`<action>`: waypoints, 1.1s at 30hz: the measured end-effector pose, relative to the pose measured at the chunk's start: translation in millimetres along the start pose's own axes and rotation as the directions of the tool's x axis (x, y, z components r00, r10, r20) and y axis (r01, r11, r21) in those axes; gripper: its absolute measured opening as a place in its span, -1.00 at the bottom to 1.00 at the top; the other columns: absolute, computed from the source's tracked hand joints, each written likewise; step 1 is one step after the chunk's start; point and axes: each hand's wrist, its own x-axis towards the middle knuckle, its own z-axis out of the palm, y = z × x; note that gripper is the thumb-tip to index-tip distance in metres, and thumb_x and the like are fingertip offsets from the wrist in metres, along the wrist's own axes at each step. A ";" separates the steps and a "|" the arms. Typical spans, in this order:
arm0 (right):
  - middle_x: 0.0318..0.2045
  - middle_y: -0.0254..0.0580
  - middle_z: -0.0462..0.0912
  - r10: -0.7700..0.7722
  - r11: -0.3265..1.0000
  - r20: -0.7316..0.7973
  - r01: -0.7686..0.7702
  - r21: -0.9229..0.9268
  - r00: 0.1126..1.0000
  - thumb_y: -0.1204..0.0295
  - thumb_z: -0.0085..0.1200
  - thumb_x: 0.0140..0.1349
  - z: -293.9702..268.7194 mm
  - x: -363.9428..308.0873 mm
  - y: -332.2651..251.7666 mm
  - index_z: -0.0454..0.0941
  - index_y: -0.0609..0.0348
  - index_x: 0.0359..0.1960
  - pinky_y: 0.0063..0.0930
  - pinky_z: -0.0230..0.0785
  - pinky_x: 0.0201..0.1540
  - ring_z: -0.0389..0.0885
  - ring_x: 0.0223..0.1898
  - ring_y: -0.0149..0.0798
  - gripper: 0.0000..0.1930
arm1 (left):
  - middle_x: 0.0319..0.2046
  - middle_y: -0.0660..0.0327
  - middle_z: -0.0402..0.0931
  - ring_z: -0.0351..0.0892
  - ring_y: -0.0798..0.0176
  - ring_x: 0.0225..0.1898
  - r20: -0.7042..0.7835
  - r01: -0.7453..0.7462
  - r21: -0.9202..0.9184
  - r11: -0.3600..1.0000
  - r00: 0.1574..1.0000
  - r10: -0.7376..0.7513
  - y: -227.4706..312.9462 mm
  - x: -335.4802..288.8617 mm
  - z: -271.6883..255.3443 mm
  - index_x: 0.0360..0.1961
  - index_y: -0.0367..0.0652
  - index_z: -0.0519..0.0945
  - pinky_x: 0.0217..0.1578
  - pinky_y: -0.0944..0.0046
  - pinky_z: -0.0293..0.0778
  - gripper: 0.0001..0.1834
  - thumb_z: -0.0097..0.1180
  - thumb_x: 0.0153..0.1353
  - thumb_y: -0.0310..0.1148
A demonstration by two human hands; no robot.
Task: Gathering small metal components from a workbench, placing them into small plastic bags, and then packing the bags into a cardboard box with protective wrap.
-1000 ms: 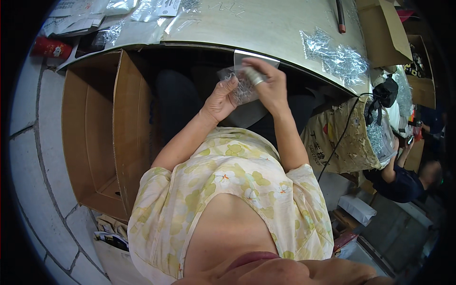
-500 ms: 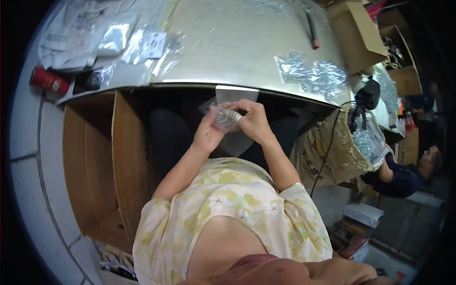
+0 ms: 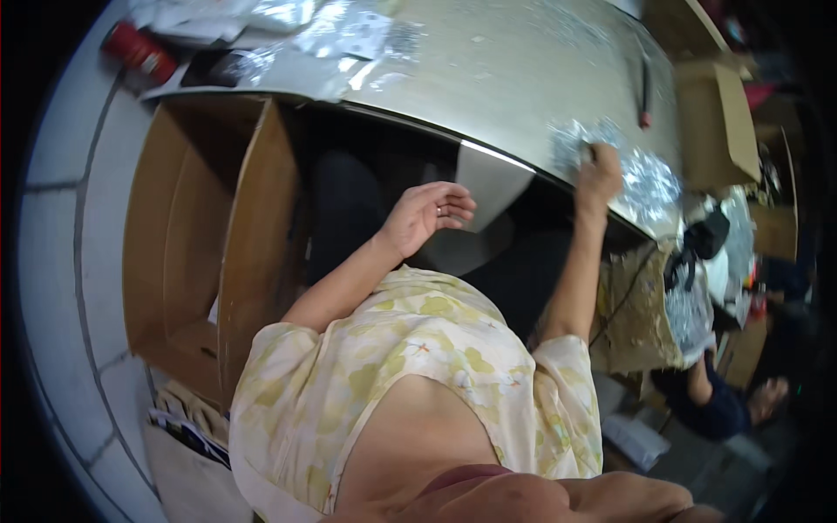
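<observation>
My left hand hangs in front of the table edge with its palm turned inward, fingers loosely bent and apart. It holds nothing, and a ring shows on one finger. Out to the right, my right hand reaches over the table edge to a pile of clear plastic bags. Its fingers are curled closed against the near left part of that pile. What they pinch, if anything, is hidden. A pale panel slopes down from the table edge between my two hands.
An open cardboard box stands left of my legs. On the metal tabletop lie more clear bags and a dark rod with a red end. A red can is at the far left. A sack and another person are to the right.
My hands have parted from the small plastic-wrapped thing they held together. The right hand has moved right to the bag pile; the left has opened. The whole view has turned and shifted.
</observation>
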 end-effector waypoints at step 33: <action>0.32 -0.11 0.30 -0.230 0.960 0.448 0.127 0.248 0.864 0.30 0.05 0.28 85.9 67.1 -105.2 0.44 -0.02 0.20 -0.21 0.04 0.37 0.15 0.37 -0.01 -0.56 | -0.47 0.15 0.46 0.48 0.16 -0.40 0.405 -0.251 0.914 -0.320 0.487 0.774 126.8 44.3 -39.1 -0.47 -0.26 0.50 -0.34 0.29 0.39 -0.91 0.18 0.12 -0.59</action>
